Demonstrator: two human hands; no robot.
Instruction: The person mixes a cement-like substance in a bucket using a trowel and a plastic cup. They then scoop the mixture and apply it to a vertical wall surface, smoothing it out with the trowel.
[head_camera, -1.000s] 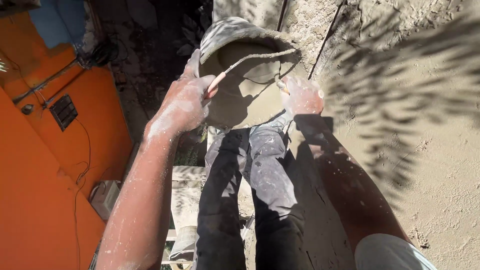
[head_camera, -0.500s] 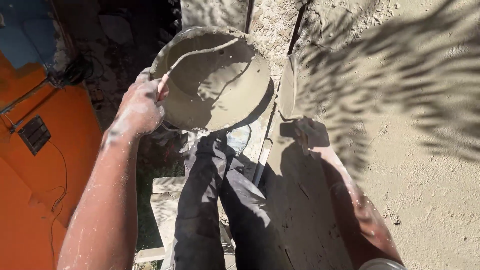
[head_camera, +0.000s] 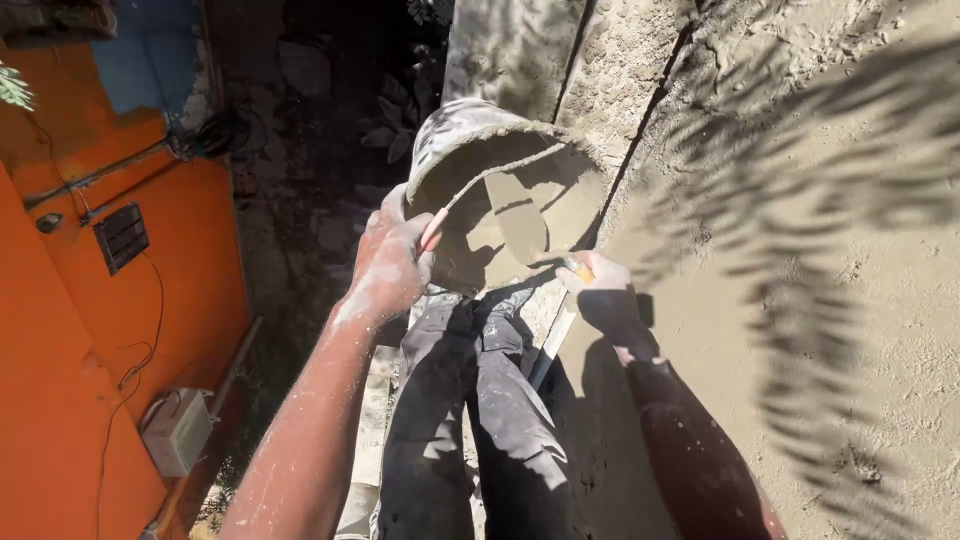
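The mortar pan (head_camera: 470, 150), a round grey basin crusted with cement, is held up at chest height and tipped so its open mouth faces the rough plastered wall (head_camera: 800, 250) on the right, its far rim close to the wall's edge. In the head view, the left hand (head_camera: 392, 262) has its fingers curled tight around the near rim of the pan, the thumb over an orange-pink strip of the rim, and the dusty forearm runs down toward the lower left. The right hand (head_camera: 605, 290), partly in shadow, is closed around the orange handle of a trowel (head_camera: 520, 215), whose flat blade, coated in wet grey mortar, reaches into the pan's mouth. Below the hands hang the person's dark, mortar-spattered trousers (head_camera: 470, 420), with a narrow plank beneath them. To the left stands an orange wall (head_camera: 150, 320) with a small vent grille (head_camera: 121, 236), thin cables and a white box (head_camera: 178, 430) low down. Frond shadows lie across the plaster.
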